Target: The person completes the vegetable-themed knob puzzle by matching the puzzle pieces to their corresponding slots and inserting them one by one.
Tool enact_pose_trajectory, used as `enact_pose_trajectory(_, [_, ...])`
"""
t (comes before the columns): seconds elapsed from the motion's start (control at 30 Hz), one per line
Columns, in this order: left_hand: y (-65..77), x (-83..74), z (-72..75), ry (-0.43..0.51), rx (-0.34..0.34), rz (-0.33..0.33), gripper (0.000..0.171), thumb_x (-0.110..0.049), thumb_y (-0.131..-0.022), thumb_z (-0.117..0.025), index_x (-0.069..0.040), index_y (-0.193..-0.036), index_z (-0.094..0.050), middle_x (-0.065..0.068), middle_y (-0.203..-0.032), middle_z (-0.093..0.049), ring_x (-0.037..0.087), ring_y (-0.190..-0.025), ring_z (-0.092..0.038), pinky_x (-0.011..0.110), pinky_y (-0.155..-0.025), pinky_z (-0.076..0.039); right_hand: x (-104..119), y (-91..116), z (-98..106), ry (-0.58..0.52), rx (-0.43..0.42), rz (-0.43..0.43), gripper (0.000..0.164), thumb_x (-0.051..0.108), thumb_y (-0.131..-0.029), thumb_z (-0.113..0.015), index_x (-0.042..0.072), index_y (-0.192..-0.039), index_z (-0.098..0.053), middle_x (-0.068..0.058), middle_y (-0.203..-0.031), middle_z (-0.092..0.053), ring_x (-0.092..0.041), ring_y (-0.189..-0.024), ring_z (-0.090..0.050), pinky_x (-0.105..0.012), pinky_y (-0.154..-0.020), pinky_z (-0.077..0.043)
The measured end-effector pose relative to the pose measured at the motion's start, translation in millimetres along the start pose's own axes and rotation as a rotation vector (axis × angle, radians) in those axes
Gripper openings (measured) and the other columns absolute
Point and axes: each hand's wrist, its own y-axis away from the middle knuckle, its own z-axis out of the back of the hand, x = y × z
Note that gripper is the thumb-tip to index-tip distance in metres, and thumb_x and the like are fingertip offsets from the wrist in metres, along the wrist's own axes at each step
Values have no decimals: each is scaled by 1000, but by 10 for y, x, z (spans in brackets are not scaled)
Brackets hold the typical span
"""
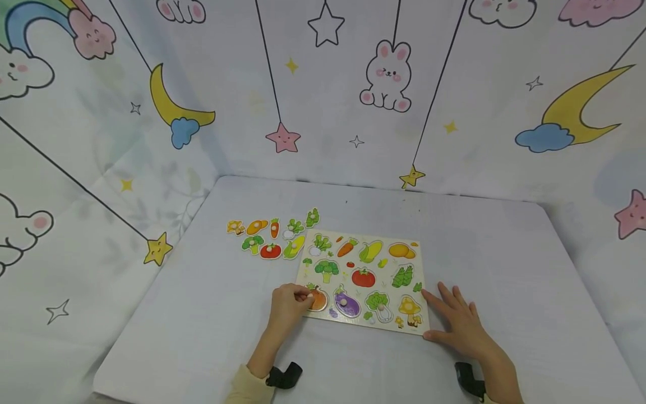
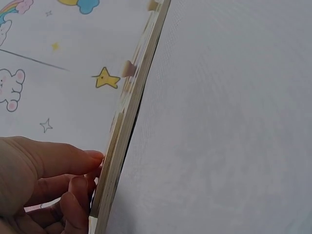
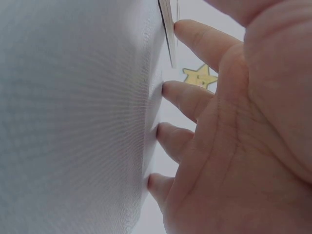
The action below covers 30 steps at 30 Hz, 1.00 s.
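Note:
A wooden vegetable puzzle board (image 1: pixel 315 235) lies flat on the table. At its near left corner my left hand (image 1: pixel 290 306) pinches a round orange vegetable puzzle piece (image 1: pixel 319 301), apparently by its knob, which the fingers hide. In the left wrist view that puzzle piece (image 2: pixel 108 165) stands slightly proud of the board's surface. My right hand (image 1: pixel 461 325) has its fingers spread, with the thumb and index finger at the board's right edge. The other fingertips (image 3: pixel 168 134) rest on the table in the right wrist view. Knobbed eggplant (image 1: pixel 348 307) and cabbage (image 1: pixel 375 301) pieces sit in the board's near row.
Several loose vegetable pieces lie beyond the board's left side, among them a tomato (image 1: pixel 271 251), a broccoli (image 1: pixel 252 243) and a corn piece (image 1: pixel 294 247). A white cloth covers the table (image 1: pixel 202 314). A patterned curtain (image 1: pixel 323 84) hangs behind and at the sides.

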Motion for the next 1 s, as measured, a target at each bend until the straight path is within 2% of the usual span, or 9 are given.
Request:
enact_pose_trajectory(0.2, [-5,6,-20,-4,-18,-33,9,-3,-74,-80,1,-80,-75,2,-66,-63,7,-60,-50,18,-54,-42,7,-4,12,-3,0,-3,93,44,-64,-84,16,-145,-47,-29,-157,-21,-54,-144,-4,-79,-103,-2])
enact_pose_trajectory(0.5, [11,-14,-45,-14,-5,21,9,-6,-75,-81,0,-79,-74,1,-66,-61,9,-62,-49,18,-55,-42,11,-9,14,-5,4,-7,94,45,-63,-84,16,-145,-48,-29,-157,-21,-54,-144,-5,-79,-103,-2])
enact_pose_trajectory(0.73, [-1,-27,-63,-18,3,38,10,-8,-77,-80,-1,-81,-75,1,-65,-60,11,-63,-48,18,-55,-41,1,-10,22,-2,3,-1,94,46,-63,-84,15,-144,-48,-30,-156,-21,-55,-144,-5,-79,-103,-2])
enact_pose_trajectory(1.0, [-24,11,31,6,35,40,13,-14,-80,-79,-2,-85,-76,0,-70,-63,11,-66,-50,18,-56,-43,-10,-13,2,-6,6,-6,95,47,-63,-84,16,-145,-48,-30,-156,-21,-55,-144,-5,-79,-102,-2])
